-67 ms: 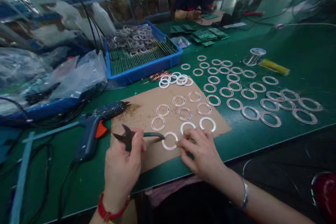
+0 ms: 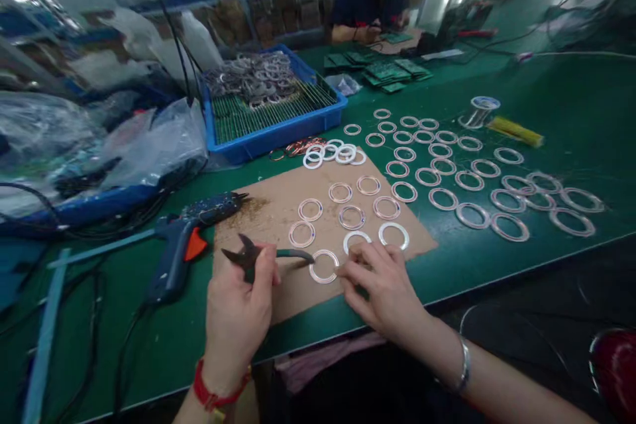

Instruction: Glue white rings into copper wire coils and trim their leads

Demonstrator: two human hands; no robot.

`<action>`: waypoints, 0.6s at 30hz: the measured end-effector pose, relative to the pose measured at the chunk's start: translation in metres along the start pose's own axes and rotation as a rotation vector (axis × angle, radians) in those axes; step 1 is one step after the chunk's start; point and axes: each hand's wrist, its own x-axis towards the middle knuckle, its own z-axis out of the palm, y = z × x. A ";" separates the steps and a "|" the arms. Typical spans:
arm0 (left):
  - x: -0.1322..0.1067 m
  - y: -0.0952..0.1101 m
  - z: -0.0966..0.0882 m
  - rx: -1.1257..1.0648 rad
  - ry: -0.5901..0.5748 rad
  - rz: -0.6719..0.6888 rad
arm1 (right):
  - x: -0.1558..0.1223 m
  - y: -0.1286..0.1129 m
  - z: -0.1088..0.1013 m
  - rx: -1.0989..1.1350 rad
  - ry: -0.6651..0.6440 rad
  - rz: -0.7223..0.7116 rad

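My left hand [image 2: 241, 305] is wrapped round a pair of diagonal cutters [image 2: 246, 255]. Their jaws point up and left, away from the rings, and one dark handle reaches right to the edge of a flat ring [image 2: 324, 266] with a copper-coloured coil. At that ring's right edge, my right hand [image 2: 375, 285] has its thumb and fingertips closed; the ring lies flat on a brown cardboard sheet [image 2: 283, 291]. Just beyond the right fingers are two white rings [image 2: 394, 236], one partly hidden by them. Several more coil rings [image 2: 352, 217] rest farther up the cardboard.
A blue glue gun [image 2: 181, 245] lies to the left. Behind the cardboard is a blue tray [image 2: 278, 132] of circuit boards and grey rings. Rows of rings [image 2: 472, 214], a wire spool [image 2: 479, 111] and a yellow stick [image 2: 515, 131] occupy the right. A co-worker [image 2: 370, 0] sits across the table.
The whole view has shifted slightly. Both hands keep the same grip, the cutters in the left and the right fingertips at the ring's edge.
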 end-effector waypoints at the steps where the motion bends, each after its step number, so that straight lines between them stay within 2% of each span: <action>1: 0.001 -0.001 0.000 -0.046 -0.008 -0.023 | 0.001 -0.001 -0.001 0.002 -0.002 0.005; 3: 0.000 -0.003 -0.002 -0.214 -0.003 -0.103 | 0.004 -0.002 -0.002 0.005 -0.011 0.019; 5: -0.003 -0.004 -0.007 -0.453 0.089 -0.209 | 0.008 -0.003 -0.005 0.011 -0.030 0.025; 8: -0.012 -0.007 -0.018 -0.654 0.476 -0.259 | 0.017 -0.004 -0.011 0.022 -0.101 0.010; 10: -0.020 -0.010 -0.021 -0.607 0.684 -0.177 | 0.028 -0.006 -0.017 0.049 -0.164 0.001; 11: -0.023 -0.012 -0.021 -0.552 0.733 -0.114 | 0.037 -0.007 -0.020 0.061 -0.189 -0.005; 13: -0.030 -0.016 -0.018 -0.411 0.769 0.018 | 0.063 -0.007 -0.025 0.041 -0.214 -0.022; 15: -0.037 -0.020 -0.012 -0.306 0.787 0.118 | 0.100 -0.005 -0.026 -0.074 -0.216 -0.036; 18: -0.048 -0.022 -0.005 -0.229 0.801 0.164 | 0.171 0.003 -0.015 -0.286 -0.228 -0.016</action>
